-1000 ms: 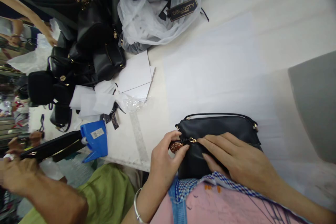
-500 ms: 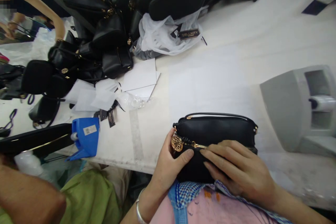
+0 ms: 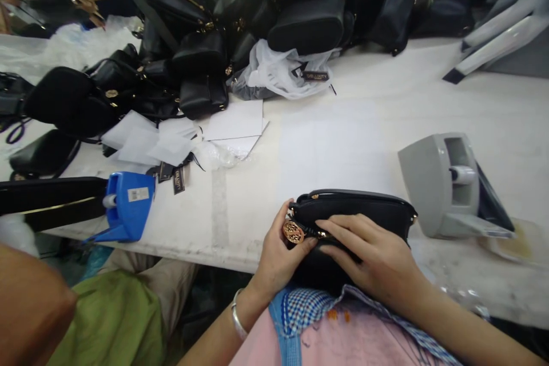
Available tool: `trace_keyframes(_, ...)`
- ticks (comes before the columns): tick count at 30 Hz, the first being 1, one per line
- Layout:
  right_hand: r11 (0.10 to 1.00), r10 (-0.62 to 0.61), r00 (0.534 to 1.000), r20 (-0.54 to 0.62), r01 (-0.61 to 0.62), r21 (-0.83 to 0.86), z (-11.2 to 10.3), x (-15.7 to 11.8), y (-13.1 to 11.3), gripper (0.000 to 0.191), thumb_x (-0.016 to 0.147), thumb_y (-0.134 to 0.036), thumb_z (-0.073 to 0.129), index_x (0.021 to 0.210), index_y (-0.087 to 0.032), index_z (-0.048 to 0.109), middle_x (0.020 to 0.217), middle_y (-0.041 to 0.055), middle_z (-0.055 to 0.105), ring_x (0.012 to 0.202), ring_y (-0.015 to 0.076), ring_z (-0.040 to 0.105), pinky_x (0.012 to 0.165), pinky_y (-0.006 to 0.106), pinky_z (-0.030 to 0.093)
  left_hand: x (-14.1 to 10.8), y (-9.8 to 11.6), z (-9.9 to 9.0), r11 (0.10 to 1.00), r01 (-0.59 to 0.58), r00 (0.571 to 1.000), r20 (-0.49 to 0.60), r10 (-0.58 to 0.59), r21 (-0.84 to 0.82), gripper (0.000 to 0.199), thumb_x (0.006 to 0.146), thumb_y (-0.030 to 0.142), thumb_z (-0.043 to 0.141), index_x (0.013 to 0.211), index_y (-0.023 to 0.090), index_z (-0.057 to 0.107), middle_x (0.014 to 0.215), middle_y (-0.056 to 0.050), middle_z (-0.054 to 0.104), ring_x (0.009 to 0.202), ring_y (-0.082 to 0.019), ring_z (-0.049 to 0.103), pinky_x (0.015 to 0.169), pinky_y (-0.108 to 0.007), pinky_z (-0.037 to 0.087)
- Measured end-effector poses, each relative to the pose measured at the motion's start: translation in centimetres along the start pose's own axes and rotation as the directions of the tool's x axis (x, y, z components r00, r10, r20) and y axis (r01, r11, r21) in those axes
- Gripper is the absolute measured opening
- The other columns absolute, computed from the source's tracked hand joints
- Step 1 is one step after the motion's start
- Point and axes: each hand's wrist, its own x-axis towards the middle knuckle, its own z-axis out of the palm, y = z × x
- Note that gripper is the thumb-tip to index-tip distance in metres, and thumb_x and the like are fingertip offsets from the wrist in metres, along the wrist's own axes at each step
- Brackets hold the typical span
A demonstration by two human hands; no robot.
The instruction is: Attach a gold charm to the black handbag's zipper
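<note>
A black handbag [image 3: 360,207] with a thin strap along its top rests at the table's front edge, against my apron. My left hand [image 3: 281,251] grips the bag's left end, thumb on the front beside a round gold charm [image 3: 294,232]. Across the bag's front lies my right hand [image 3: 373,254], its thumb and fingertips closed at the gold zipper pull [image 3: 321,234]. Most of the zipper is hidden under those fingers, so how far it is closed does not show.
Many black bags [image 3: 201,51] are heaped at the back and left. A blue tape dispenser [image 3: 131,206] stands left, a grey one [image 3: 429,183] right. White cards [image 3: 235,120], paper sheets [image 3: 146,140] and tags [image 3: 179,179] lie between. A co-worker's arm [image 3: 30,303] is at lower left.
My right hand has slid left along the zipper to near the charm, and the bag has tilted slightly. My left hand keeps its hold. The view has shifted to the right.
</note>
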Motion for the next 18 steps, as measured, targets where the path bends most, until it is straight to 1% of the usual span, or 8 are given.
trace_keyframes(2, 0.999, -0.034, 0.988, 0.151, 0.038, -0.022, -0.5, 1.6, -0.5, 0.022, 0.093, -0.028, 0.061, 0.112, -0.017, 0.063, 0.103, 0.0087, 0.067, 0.09, 0.0202, 0.064, 0.076, 0.033, 0.055, -0.1, 0.1, 0.1, 1.0, -0.006, 1.0, -0.014, 0.007, 0.012, 0.083, 0.079, 0.026, 0.075, 0.149, 0.021, 0.032, 0.137, -0.009, 0.058, 0.124, -0.024, 0.057, 0.108, -0.039, 0.045)
trace_keyframes(5, 0.994, -0.057, 0.937, 0.345, 0.086, -0.07, -1.1, 3.7, -0.9, 0.009, 0.09, -0.023, 0.063, 0.097, -0.018, 0.061, 0.089, 0.0043, 0.063, 0.078, 0.0175, 0.063, 0.063, 0.027, 0.053, -0.1, 0.2, 0.1, 1.0, 0.001, 1.0, -0.017, -0.001, 0.021, 0.085, 0.077, 0.024, 0.075, 0.15, 0.022, 0.031, 0.123, -0.006, 0.065, 0.11, -0.023, 0.064, 0.096, -0.035, 0.052)
trace_keyframes(8, 0.988, -0.081, 0.898, 0.432, 0.129, -0.083, -1.4, 4.3, -0.5, 0.009, 0.086, -0.012, 0.063, 0.091, -0.018, 0.058, 0.086, 0.0035, 0.061, 0.075, 0.0181, 0.062, 0.061, 0.028, 0.052, -0.1, -0.1, 0.1, 0.998, 0.001, 1.0, -0.01, -0.002, -0.061, 0.088, 0.079, 0.024, 0.074, 0.152, 0.022, 0.025, 0.111, -0.005, 0.068, 0.1, -0.02, 0.067, 0.091, -0.033, 0.053)
trace_keyframes(10, 0.994, -0.098, 0.897, 0.431, 0.105, 0.008, -1.5, 3.8, 0.3, 0.013, 0.085, -0.008, 0.058, 0.092, -0.019, 0.056, 0.09, 0.0045, 0.063, 0.081, 0.0187, 0.063, 0.068, 0.029, 0.054, 0.0, -0.4, 0.0, 0.991, 0.013, 1.0, -0.014, -0.015, -0.131, 0.094, 0.079, 0.023, 0.075, 0.154, 0.022, 0.019, 0.111, -0.005, 0.068, 0.102, -0.02, 0.067, 0.095, -0.035, 0.051)
trace_keyframes(12, 0.99, -0.04, 0.926, 0.375, -0.015, 0.141, -1.6, 2.9, 1.3, 0.014, 0.087, -0.009, 0.055, 0.095, -0.02, 0.055, 0.092, 0.0037, 0.065, 0.082, 0.017, 0.064, 0.071, 0.028, 0.054, 0.1, -0.6, 0.1, 0.98, 0.038, 0.999, -0.013, -0.041, -0.193, 0.096, 0.078, 0.023, 0.077, 0.154, 0.021, 0.019, 0.118, -0.007, 0.068, 0.11, -0.021, 0.065, 0.102, -0.037, 0.047)
trace_keyframes(15, 0.942, 0.151, 0.962, 0.229, -0.21, 0.263, -1.6, 1.7, 2.2, 0.02, 0.089, -0.017, 0.059, 0.108, -0.022, 0.056, 0.096, 0.0022, 0.068, 0.084, 0.016, 0.067, 0.076, 0.026, 0.055, 0.4, -0.4, 0.2, 0.974, 0.051, 0.998, 0.038, -0.044, -0.221, 0.073, 0.079, 0.025, 0.076, 0.144, 0.019, 0.042, 0.131, -0.009, 0.063, 0.121, -0.024, 0.059, 0.108, -0.037, 0.043)
trace_keyframes(16, 0.934, 0.183, 0.964, 0.193, -0.232, 0.273, -1.6, 1.4, 2.3, 0.023, 0.089, -0.019, 0.061, 0.111, -0.024, 0.057, 0.098, 0.0022, 0.069, 0.087, 0.0167, 0.068, 0.079, 0.027, 0.055, 0.5, -0.3, 0.2, 0.976, 0.049, 0.997, 0.062, -0.036, -0.213, 0.063, 0.08, 0.026, 0.076, 0.138, 0.019, 0.05, 0.132, -0.009, 0.063, 0.122, -0.025, 0.058, 0.108, -0.037, 0.043)
trace_keyframes(18, 0.934, 0.179, 0.97, 0.166, -0.22, 0.281, -1.6, 1.1, 2.2, 0.021, 0.089, -0.021, 0.062, 0.109, -0.026, 0.06, 0.1, 0.002, 0.07, 0.09, 0.0177, 0.068, 0.083, 0.028, 0.055, 0.7, -0.2, 0.3, 0.979, 0.048, 0.995, 0.096, -0.03, -0.197, 0.05, 0.083, 0.03, 0.073, 0.13, 0.018, 0.058, 0.131, -0.009, 0.064, 0.12, -0.026, 0.059, 0.106, -0.037, 0.045)
